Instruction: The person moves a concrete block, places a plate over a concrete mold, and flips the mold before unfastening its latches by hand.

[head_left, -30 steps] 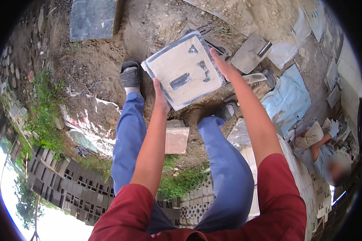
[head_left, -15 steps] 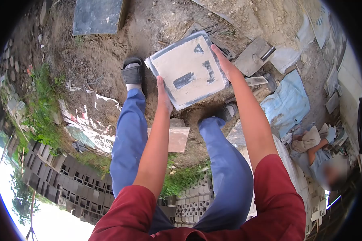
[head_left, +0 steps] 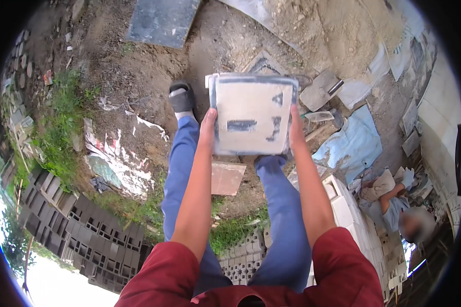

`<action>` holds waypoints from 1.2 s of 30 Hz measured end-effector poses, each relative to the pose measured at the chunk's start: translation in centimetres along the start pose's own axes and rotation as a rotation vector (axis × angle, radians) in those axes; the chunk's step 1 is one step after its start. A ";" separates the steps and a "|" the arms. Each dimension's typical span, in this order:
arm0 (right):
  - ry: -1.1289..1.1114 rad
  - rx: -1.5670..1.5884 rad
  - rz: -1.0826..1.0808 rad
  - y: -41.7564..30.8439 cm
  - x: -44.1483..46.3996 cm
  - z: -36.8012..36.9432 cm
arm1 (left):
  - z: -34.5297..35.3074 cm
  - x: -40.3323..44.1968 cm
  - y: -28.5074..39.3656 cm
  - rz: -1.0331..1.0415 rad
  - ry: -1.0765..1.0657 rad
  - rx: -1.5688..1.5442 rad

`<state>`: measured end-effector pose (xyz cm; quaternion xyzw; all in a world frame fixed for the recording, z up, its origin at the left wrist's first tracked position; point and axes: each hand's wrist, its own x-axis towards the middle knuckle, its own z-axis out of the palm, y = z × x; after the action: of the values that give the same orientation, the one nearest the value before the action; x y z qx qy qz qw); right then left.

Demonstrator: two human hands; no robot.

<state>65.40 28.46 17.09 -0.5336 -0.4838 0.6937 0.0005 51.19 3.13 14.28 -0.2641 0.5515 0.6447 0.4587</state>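
A square slab (head_left: 253, 105) with a pale face and a dark grey border is held between my two hands, over the dirt. Three dark patches mark its face. My left hand (head_left: 208, 128) grips the left edge, thumb along the border. On the opposite edge, my right hand (head_left: 295, 130) presses with its thumb up; its other fingers are hidden behind the slab. Beyond the slab lies a grey plate (head_left: 264, 63), partly covered by it. A trowel with a flat metal blade (head_left: 316, 93) rests on the ground to the right.
A dark flat board (head_left: 163, 23) lies at the top left. Blue sheeting (head_left: 354, 140) and a hammer (head_left: 337, 118) are on the right. A tan tile (head_left: 227, 179) sits between my legs. Stacked blocks (head_left: 100, 230) stand lower left. Another person (head_left: 394, 207) is low on the right.
Both hands have turned the slab so its edges run nearly level, and it now sits slightly lower. The view has shifted, moving the dark board rightward.
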 end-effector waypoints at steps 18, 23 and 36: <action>-0.032 0.426 0.232 -15.0 -14.5 18.4 | -7.7 -14.1 26.5 0.171 -0.093 -0.028; -0.081 0.410 0.200 -20.2 -14.6 23.6 | -9.1 -15.1 32.2 0.096 -0.013 -0.058; -0.171 0.327 0.048 -26.5 -6.5 30.6 | -11.8 -6.8 38.5 0.116 -0.009 0.038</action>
<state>31.86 18.66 38.49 -0.4768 -0.3501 0.8058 0.0293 18.24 -9.09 35.15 -0.2202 0.5762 0.6606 0.4280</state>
